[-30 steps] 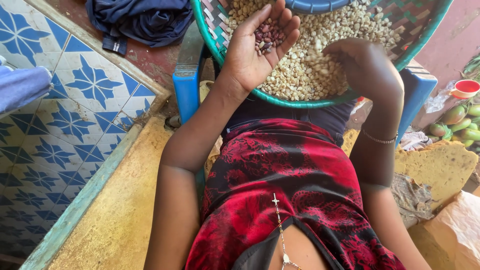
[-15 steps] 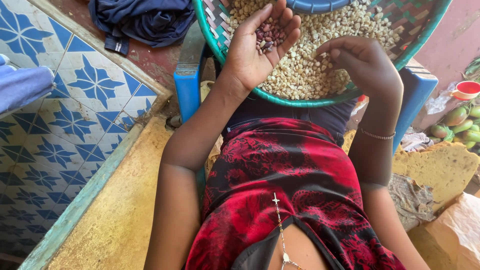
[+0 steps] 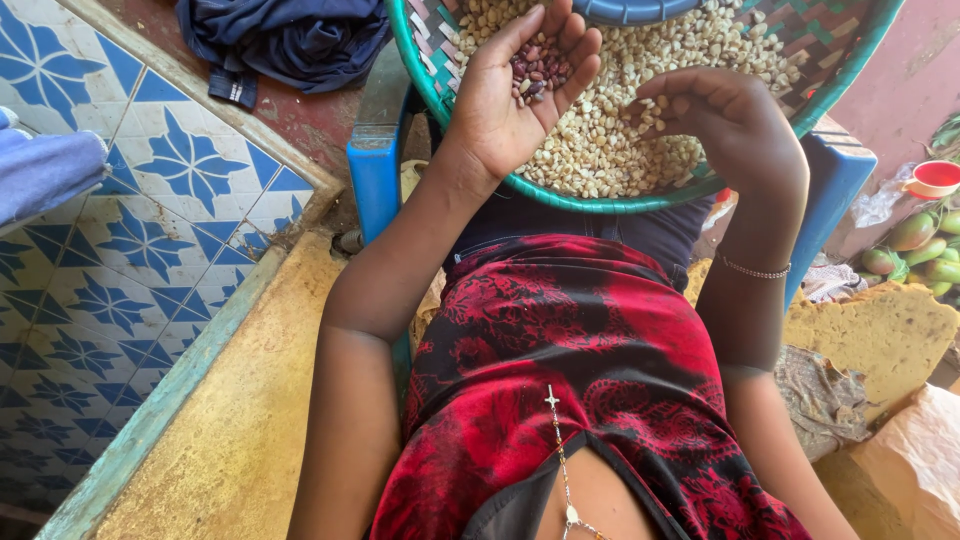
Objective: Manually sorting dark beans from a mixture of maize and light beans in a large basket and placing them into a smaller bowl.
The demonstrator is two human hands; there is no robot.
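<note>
Nearby, left hand (image 3: 515, 85) cups dark beans (image 3: 538, 68), fingers spread; right hand (image 3: 725, 115) fingers curl over pale kernels (image 3: 640, 110) in green basket (image 3: 440, 95).

Right hand (image 3: 735, 125) has shifted: a second ago it lay palm-down, flat on the pale kernels (image 3: 640, 130) at the basket's (image 3: 420, 60) right side. Now it's lifted slightly and turned, fingers (image 3: 665, 100) curled and pinched over the kernels, closer to the left hand (image 3: 515, 95). Left hand's cupped palm tipped a bit more upright; the dark beans (image 3: 540, 70) in it barely moved.
</note>
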